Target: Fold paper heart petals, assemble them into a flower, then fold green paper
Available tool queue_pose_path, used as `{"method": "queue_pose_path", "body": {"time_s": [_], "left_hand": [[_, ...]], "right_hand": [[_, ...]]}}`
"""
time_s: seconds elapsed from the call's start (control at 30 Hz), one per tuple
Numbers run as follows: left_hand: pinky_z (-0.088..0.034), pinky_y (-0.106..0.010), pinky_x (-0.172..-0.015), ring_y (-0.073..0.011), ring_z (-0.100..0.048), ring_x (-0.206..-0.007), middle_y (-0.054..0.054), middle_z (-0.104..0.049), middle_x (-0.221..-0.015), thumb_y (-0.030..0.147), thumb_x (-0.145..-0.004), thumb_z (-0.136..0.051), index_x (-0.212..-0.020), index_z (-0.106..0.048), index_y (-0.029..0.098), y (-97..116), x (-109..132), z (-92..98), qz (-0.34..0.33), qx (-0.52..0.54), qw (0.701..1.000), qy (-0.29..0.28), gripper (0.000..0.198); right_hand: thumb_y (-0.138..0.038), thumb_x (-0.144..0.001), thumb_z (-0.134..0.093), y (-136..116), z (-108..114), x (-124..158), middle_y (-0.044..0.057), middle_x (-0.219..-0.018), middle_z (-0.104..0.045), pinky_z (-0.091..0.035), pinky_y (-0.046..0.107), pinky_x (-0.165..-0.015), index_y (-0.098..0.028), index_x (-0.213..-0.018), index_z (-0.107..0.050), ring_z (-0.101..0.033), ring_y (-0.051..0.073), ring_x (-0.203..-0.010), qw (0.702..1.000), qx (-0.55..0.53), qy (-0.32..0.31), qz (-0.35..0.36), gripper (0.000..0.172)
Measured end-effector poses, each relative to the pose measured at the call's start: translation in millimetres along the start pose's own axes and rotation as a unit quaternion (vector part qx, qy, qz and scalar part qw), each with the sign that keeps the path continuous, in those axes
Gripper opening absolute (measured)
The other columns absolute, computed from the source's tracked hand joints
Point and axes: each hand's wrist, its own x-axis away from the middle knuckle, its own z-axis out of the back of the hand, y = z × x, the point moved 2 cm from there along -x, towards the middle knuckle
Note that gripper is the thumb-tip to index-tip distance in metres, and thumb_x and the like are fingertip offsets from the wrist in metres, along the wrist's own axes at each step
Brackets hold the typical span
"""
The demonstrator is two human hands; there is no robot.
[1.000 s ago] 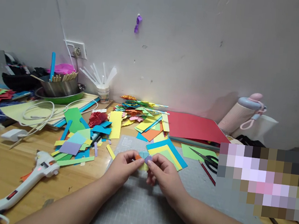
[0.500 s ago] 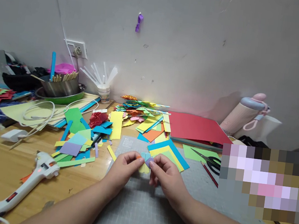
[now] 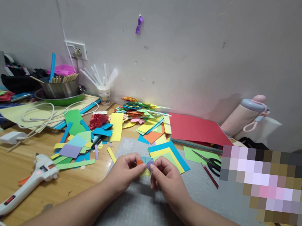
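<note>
Between my two hands is a small folded paper piece [image 3: 145,160] in blue, orange, purple and yellow, held above the grey cutting mat [image 3: 133,213]. My left hand [image 3: 127,168] pinches its orange side between thumb and fingers. Its purple side is pinched by my right hand [image 3: 167,175]. Fingertips cover part of the paper, so its full shape is hidden. Just behind my hands lie stacked square paper sheets [image 3: 185,165] in blue, yellow and green.
A white hot glue gun [image 3: 26,185] lies at left beside loose paper scraps [image 3: 71,151]. Paper flowers [image 3: 132,107] are heaped by the wall. Black-handled scissors [image 3: 212,166] and a dark red pencil [image 3: 209,174] lie at right. Red paper [image 3: 198,130] and a pink bottle [image 3: 243,115] stand behind.
Both hands keep their pinch on the paper piece. Its orange part shows more now, and my left thumb has shifted slightly right. The camera view has moved a little.
</note>
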Motion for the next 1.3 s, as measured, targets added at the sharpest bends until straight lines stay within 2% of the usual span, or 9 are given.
{"method": "queue_pose_path", "body": {"time_s": [0.13,0.23,0.3,0.37,0.43,0.5,0.57,0.7,1.3], "left_hand": [[-0.026,-0.022,-0.052,-0.0100,-0.035,-0.054,0.006,-0.040,-0.055,0.041,-0.066,-0.068,-0.059,-0.045,0.017,3,1,1.2,0.003,0.009,0.998,0.061,0.034],[-0.025,-0.022,-0.052,-0.0101,-0.035,-0.054,0.006,-0.040,-0.055,0.040,-0.066,-0.067,-0.058,-0.043,0.018,2,-1,4.4,0.000,0.011,0.996,0.093,0.034],[-0.025,-0.022,-0.052,-0.0099,-0.035,-0.053,0.006,-0.039,-0.055,0.040,-0.066,-0.067,-0.057,-0.041,0.018,1,-2,6.1,-0.003,0.014,0.995,0.101,0.035],[-0.025,-0.021,-0.052,-0.0097,-0.034,-0.053,0.006,-0.038,-0.054,0.041,-0.065,-0.068,-0.057,-0.042,0.018,0,-2,6.2,-0.004,0.020,0.995,0.097,0.036],[-0.025,-0.021,-0.052,-0.0098,-0.035,-0.053,0.006,-0.039,-0.055,0.042,-0.065,-0.068,-0.058,-0.044,0.018,1,-1,4.6,-0.005,0.025,0.996,0.081,0.035],[-0.026,-0.021,-0.052,-0.0100,-0.037,-0.054,0.005,-0.041,-0.056,0.042,-0.065,-0.069,-0.059,-0.046,0.017,2,1,2.1,-0.003,0.030,0.998,0.060,0.034],[-0.027,-0.021,-0.052,-0.0100,-0.038,-0.055,0.005,-0.043,-0.056,0.041,-0.064,-0.070,-0.060,-0.047,0.017,3,2,-0.3,0.004,0.037,0.999,0.038,0.034],[-0.027,-0.021,-0.052,-0.0098,-0.037,-0.053,0.005,-0.043,-0.055,0.046,-0.067,-0.067,-0.060,-0.046,0.017,2,2,-1.1,0.017,0.054,0.998,0.017,0.036],[-0.031,-0.022,-0.056,-0.0107,-0.043,-0.058,0.003,-0.048,-0.059,0.038,-0.067,-0.070,-0.060,-0.053,0.014,1,1,-1.0,0.002,0.022,1.000,0.006,0.030]], "right_hand": [[-0.043,-0.083,-0.057,-7,3,2,-0.004,-0.065,-0.048,-0.035,0.022,-0.044,-0.022,-0.083,-0.046,-0.048,0.010,-0.050,0.998,-0.012,0.047,0.026,0.025],[-0.035,-0.086,-0.054,-17,6,13,-0.001,-0.074,-0.045,-0.042,0.027,-0.056,-0.022,-0.073,-0.043,-0.049,0.014,-0.065,0.981,0.038,0.103,0.159,0.022],[-0.032,-0.086,-0.054,-21,5,20,0.002,-0.077,-0.047,-0.044,0.031,-0.067,-0.022,-0.069,-0.043,-0.049,0.017,-0.074,0.963,0.084,0.102,0.234,0.023],[-0.034,-0.086,-0.054,-19,3,21,0.003,-0.081,-0.048,-0.045,0.029,-0.062,-0.023,-0.077,-0.046,-0.050,0.018,-0.075,0.973,0.069,0.089,0.202,0.017],[-0.039,-0.086,-0.055,-12,1,17,0.001,-0.083,-0.048,-0.043,0.024,-0.049,-0.024,-0.088,-0.046,-0.050,0.015,-0.068,0.993,0.027,0.059,0.099,0.017],[-0.044,-0.085,-0.054,-5,-2,11,-0.001,-0.076,-0.047,-0.039,0.021,-0.043,-0.024,-0.089,-0.046,-0.050,0.013,-0.061,1.000,-0.001,0.025,0.017,0.022],[-0.047,-0.085,-0.053,-2,-3,6,-0.003,-0.067,-0.048,-0.037,0.020,-0.041,-0.021,-0.083,-0.047,-0.048,0.011,-0.054,1.000,-0.011,-0.004,-0.019,0.027],[-0.048,-0.082,-0.056,-2,-1,2,-0.005,-0.053,-0.050,-0.035,0.019,-0.042,-0.020,-0.072,-0.046,-0.043,0.008,-0.044,1.000,-0.001,0.003,-0.022,0.032],[-0.047,-0.080,-0.060,-3,0,2,-0.006,-0.048,-0.050,-0.034,0.021,-0.043,-0.020,-0.068,-0.046,-0.043,0.009,-0.042,1.000,0.007,0.007,0.000,0.033]]}}
